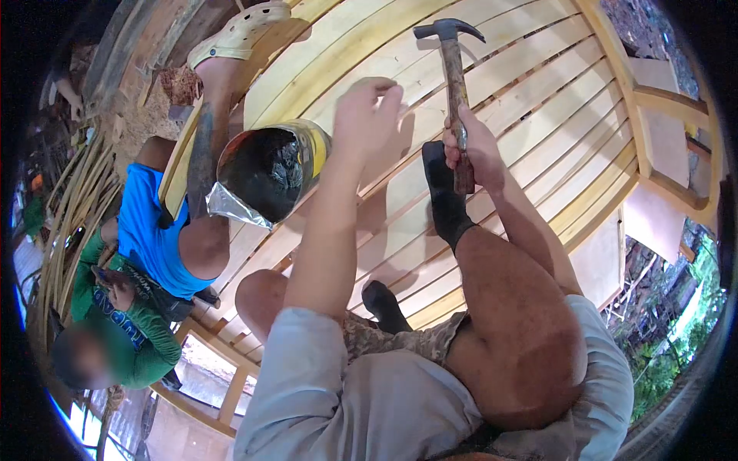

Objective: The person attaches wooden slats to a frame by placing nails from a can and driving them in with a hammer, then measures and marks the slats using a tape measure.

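Note:
A claw hammer [455, 84] is upright in my right hand [478, 150], which wraps round the lower part of its worn handle. The hammer's head points away from me, above the slatted wooden surface [530, 54]. My left hand [367, 115] is raised over the slats, left of the hammer, with its fingers curled in toward the thumb. Whatever the left fingers hold, if anything, is too small or hidden to make out. Beside my left forearm stands an open container [314, 146] with a yellow outer side, a torn silvery edge and a dark inside.
A co-worker in a green top [146, 330] and blue shorts [157, 238] sits at the left, one leg stretched past the container to a pale clog [238, 32]. Thin wooden strips [73, 207] lie beyond. A curved wooden frame [669, 107] edges the slats at right.

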A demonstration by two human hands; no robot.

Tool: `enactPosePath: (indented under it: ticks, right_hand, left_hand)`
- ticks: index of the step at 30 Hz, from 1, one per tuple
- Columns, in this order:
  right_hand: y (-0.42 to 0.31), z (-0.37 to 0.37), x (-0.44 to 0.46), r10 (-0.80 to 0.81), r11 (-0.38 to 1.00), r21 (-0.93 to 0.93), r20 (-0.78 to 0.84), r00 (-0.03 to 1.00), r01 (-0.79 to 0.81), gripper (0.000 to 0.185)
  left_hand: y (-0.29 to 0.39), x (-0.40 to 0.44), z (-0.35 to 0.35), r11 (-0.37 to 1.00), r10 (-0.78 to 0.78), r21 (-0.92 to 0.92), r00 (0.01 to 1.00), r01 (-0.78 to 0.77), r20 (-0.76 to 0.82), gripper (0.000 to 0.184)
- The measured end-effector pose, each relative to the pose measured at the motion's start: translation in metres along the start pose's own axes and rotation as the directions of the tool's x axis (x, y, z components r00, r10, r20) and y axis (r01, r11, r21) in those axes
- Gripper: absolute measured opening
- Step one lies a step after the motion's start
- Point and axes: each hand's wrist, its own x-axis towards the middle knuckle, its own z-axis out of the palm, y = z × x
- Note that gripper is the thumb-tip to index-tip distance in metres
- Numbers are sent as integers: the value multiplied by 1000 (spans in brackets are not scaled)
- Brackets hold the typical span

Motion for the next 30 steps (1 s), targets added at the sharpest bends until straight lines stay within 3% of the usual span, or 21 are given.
enactPosePath:
  ticks: [2,4,6,8,9,10,11,12,13,15,17,18,19,20,21,22,24,26,28,30]
  right_hand:
    - [-6,2,0,32,997,71,3,999,-33,47]
    - [-8,-2,2,143,989,27,9,990,-144,48]
    - [-15,-1,2,195,980,-32,31,980,-194,48]
    - [-14,4,2,251,965,-86,47,967,-246,47]
    - [-9,10,1,223,964,-147,-6,975,-222,45]
    - [-6,13,-2,193,957,-211,-59,979,-201,42]
    - [-5,12,-3,192,957,-210,-61,980,-201,42]
    - [-4,10,-4,163,961,-214,-66,984,-174,42]
    - [-2,10,-5,137,965,-217,-69,988,-149,42]
    - [0,12,-6,130,981,-136,-74,989,-139,42]
    - [3,11,-3,88,996,-26,-74,993,-90,42]
    - [1,6,0,81,996,-25,-68,994,-83,42]
    - [-3,-2,3,182,983,-19,-19,983,-182,44]
    - [-5,-10,4,281,960,-19,28,959,-281,46]
    - [-4,-17,4,278,960,-17,26,960,-278,46]
    - [-3,-22,3,218,976,-4,-8,976,-218,45]
    - [1,-35,2,151,988,15,-36,988,-151,44]
    - [2,-59,5,102,988,125,-80,992,-92,43]
    - [-2,-88,5,122,979,177,-97,988,-103,40]
    - [-3,-117,5,60,998,40,-211,976,-53,39]
  left_hand:
    - [31,-44,-43,998,-19,-56,976,7,-216,22]
    - [12,-68,-69,968,-2,-218,862,-126,-506,15]
    - [-9,-80,-95,982,-108,-191,769,-18,-631,13]
    - [-27,-88,-127,976,-146,42,784,214,-603,13]
    - [-49,-92,-144,958,-196,93,855,272,-481,19]
    - [-53,-89,-155,957,-197,95,857,273,-476,19]
    - [-57,-85,-162,890,-195,353,941,288,-276,22]
    - [-56,-79,-166,775,-238,588,969,232,-67,26]
    - [-29,-69,-158,766,-292,595,956,245,-17,32]
    - [-64,-40,-153,627,-389,774,897,89,212,28]
    - [-93,-18,-140,600,-437,800,844,15,311,26]
    - [-187,-9,-134,585,-366,806,859,-88,359,24]
    - [-278,-1,-127,557,-292,808,867,-190,404,23]
    - [-252,-1,-124,540,-334,826,860,-160,385,23]
    - [-223,-1,-121,521,-376,843,852,-131,364,23]
    - [-197,-5,-116,477,-465,876,827,-68,317,22]
    - [-186,-10,-111,442,-458,893,835,-84,305,21]
    - [-180,-14,-108,443,-474,896,850,3,231,22]
    - [-164,-14,-113,439,-480,898,850,19,217,23]
    - [-159,-13,-122,487,-491,872,842,51,225,25]
